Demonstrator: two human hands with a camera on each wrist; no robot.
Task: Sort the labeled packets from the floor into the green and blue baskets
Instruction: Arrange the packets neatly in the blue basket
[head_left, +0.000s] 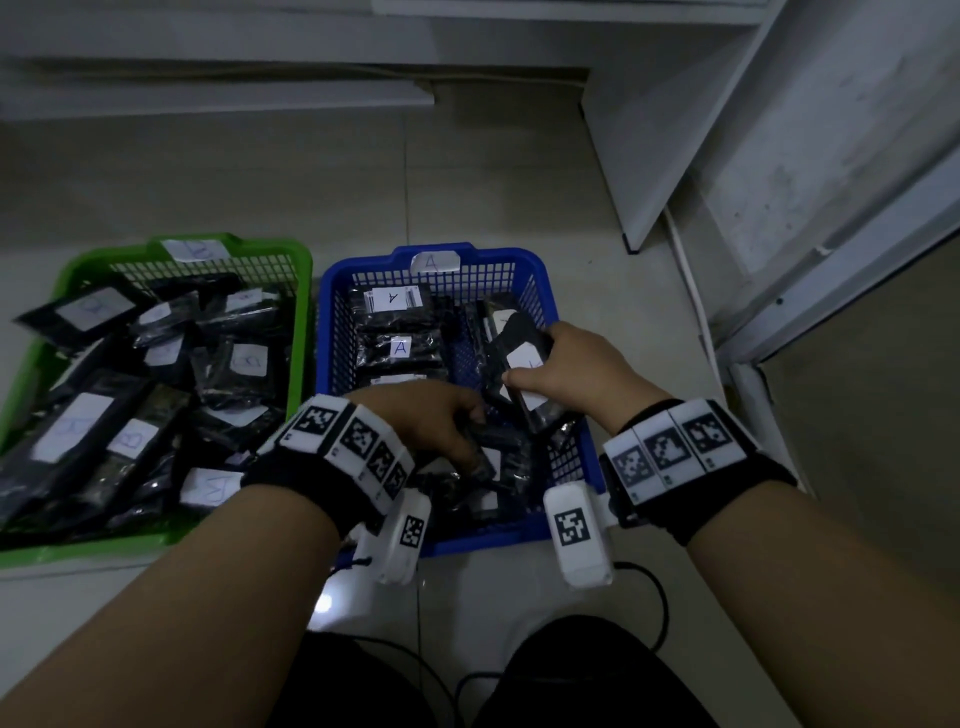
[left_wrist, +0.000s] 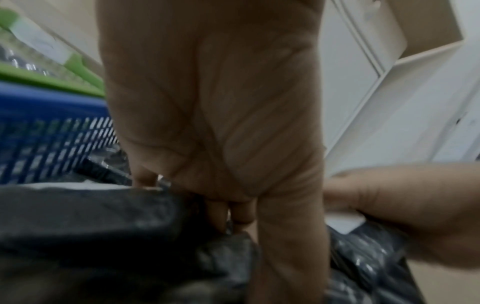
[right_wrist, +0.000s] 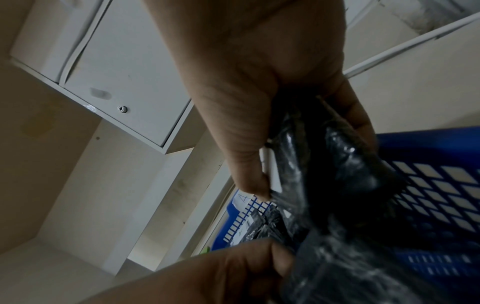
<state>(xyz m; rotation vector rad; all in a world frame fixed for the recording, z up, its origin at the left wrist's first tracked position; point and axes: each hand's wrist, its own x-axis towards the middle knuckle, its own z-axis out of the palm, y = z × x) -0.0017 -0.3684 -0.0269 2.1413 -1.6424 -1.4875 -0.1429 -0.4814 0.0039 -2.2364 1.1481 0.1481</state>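
The blue basket (head_left: 332, 332), tagged A, holds several black packets with white labels. My right hand (head_left: 566, 371) grips one such packet (head_left: 522, 364) over the basket's right side, thumb on its white label; the right wrist view shows the same packet (right_wrist: 324, 164) pinched between thumb and fingers. My left hand (head_left: 431, 421) reaches into the basket's near part, its fingers curled round another black packet (head_left: 488, 457); this packet (left_wrist: 91, 222) fills the lower left of the left wrist view. The green basket (head_left: 67, 280), tagged B, sits to the left, full of labeled packets.
White cabinets (head_left: 701, 130) and a door frame stand to the right of the blue basket. Pale tiled floor (head_left: 363, 182) stretches beyond both baskets. Cables (head_left: 649, 587) trail on the floor near my knees.
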